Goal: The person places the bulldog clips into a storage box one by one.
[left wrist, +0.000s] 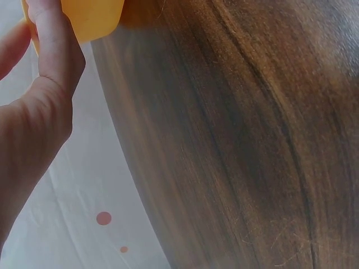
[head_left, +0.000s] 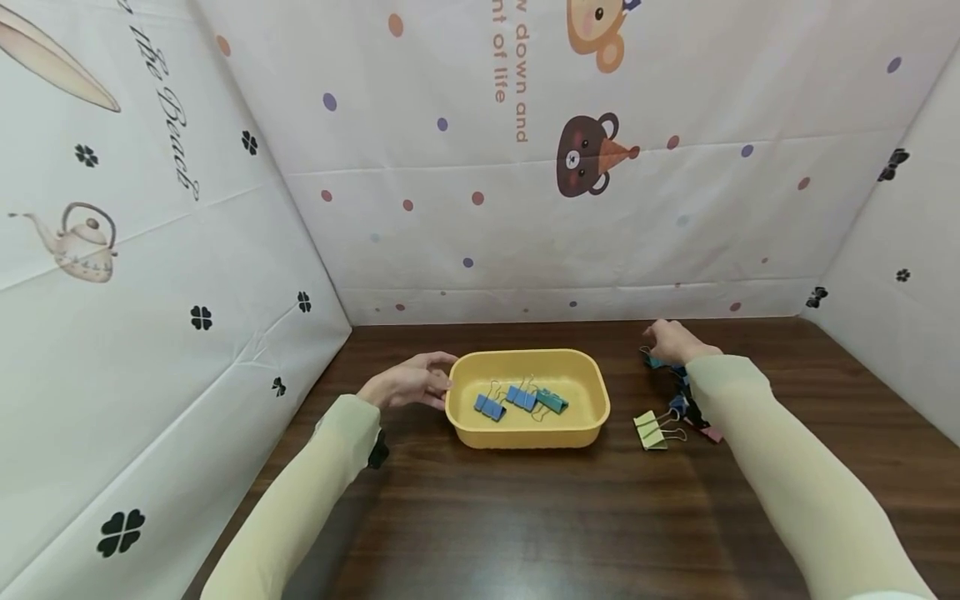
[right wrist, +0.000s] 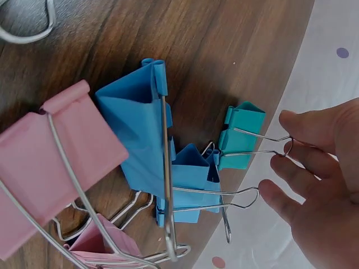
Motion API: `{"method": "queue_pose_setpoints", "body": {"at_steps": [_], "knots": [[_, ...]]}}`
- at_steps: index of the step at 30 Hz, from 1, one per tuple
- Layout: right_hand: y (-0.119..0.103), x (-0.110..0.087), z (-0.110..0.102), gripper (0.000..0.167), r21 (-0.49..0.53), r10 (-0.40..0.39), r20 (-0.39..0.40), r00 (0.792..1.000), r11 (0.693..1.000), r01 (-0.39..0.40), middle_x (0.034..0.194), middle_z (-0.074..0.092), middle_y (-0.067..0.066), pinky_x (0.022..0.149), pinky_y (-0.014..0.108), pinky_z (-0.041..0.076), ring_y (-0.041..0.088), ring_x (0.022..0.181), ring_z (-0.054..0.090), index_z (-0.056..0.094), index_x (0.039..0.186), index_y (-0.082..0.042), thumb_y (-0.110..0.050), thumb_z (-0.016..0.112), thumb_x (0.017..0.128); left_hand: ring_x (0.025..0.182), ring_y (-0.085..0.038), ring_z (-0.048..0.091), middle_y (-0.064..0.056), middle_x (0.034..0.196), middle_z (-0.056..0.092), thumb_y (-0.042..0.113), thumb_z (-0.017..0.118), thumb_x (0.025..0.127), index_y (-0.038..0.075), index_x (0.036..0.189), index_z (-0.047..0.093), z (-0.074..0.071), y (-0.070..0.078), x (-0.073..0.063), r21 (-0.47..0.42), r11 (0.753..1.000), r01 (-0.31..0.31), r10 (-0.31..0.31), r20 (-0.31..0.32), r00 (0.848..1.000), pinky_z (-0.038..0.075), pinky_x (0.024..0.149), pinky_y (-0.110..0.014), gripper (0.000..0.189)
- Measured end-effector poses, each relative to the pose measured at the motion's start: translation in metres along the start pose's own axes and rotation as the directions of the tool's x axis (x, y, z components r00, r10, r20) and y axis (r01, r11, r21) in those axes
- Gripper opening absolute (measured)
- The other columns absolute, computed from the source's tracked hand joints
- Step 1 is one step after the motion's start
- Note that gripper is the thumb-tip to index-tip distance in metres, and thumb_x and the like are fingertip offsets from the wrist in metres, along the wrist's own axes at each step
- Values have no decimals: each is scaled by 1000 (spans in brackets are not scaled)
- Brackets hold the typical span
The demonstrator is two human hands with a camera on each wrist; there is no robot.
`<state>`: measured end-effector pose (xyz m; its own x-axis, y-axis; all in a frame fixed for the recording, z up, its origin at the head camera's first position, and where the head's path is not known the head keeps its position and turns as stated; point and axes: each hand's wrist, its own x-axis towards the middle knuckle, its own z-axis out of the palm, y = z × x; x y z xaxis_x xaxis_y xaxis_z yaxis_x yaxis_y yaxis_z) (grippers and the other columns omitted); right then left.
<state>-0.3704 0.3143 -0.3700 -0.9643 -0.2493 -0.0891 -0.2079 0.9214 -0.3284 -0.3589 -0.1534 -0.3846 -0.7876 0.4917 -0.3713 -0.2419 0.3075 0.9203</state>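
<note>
Left hand (head_left: 408, 383) is gripping the left short end of the yellow tray (head_left: 525, 438), fingers lying against the rim toward the far corner. Left wrist view is showing digits on both sides of the tray edge, but the top of the frame is cutting off the tips, so exact contact isn't readable.

Right hand (head_left: 675, 342) is hanging palm-down past the tray's right end. In the right wrist view, thumb and fingers are loosely bending around the wire handles of the teal clip (right wrist: 244, 120). Thumb tip is showing a gap to the wire; can't tell if the fingers are pinching it.

Teal clip is sitting right at the right fingertips. Handles are pointing at the fingers, body's long axis is running crosswise to them. Hand and sleeve (head_left: 731, 387) are hiding much of the pile from the head camera.

Beside the teal clip, a small blue clip (right wrist: 193, 176) is pointing a handle at the lowest fingertip. Farther from the fingers: large blue clip (right wrist: 132, 131), then a pink clip (right wrist: 61, 157), running out of frame.

Yellow clip (head_left: 648, 430) is lying bodyward of the right hand, handles pointing right.

Tray's long axis is running from the left hand toward the right; inside, two blue clips (head_left: 490, 407) and a green clip (head_left: 552, 400) are lying between the hands.
</note>
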Motion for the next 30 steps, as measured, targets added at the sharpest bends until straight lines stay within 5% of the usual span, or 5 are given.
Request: {"method": "queue_pose_setpoints", "body": {"at_steps": [4,14,21,30], "knots": [[0,0,0,47,8,5,7,1000,1000,-5,133,42,43,63,32,37,30,81,52,44,132,19,9,44,85,81,-20,66,-19,109,61,1,55,94,10,149,29,0,-1,0,2,1000,-2,2,-3,1000,60,74,-34,61],[-3,1,1,46,20,38,-16,999,999,-38,136,40,42,59,29,39,26,72,53,43,134,17,9,43,89,83,-21,66,-24,115,60,1,55,95,11,148,31,1,-1,-1,1,1000,-1,1,-4,1000,60,74,-34,59],[0,-2,1,36,-13,26,-91,996,1000,-28,123,54,38,82,52,53,50,106,56,54,125,14,6,47,90,81,-20,66,-20,109,62,0,54,94,10,148,30,1,1,-2,-7,1000,-5,5,-8,1000,60,74,-34,59],[-5,0,6,27,-9,3,-118,993,1000,-4,112,61,34,76,50,54,45,96,62,63,114,12,2,52,92,79,-19,66,-16,103,62,0,54,95,11,148,30,1,-1,-2,-16,1000,-5,5,-4,1000,60,74,-35,59]]}}
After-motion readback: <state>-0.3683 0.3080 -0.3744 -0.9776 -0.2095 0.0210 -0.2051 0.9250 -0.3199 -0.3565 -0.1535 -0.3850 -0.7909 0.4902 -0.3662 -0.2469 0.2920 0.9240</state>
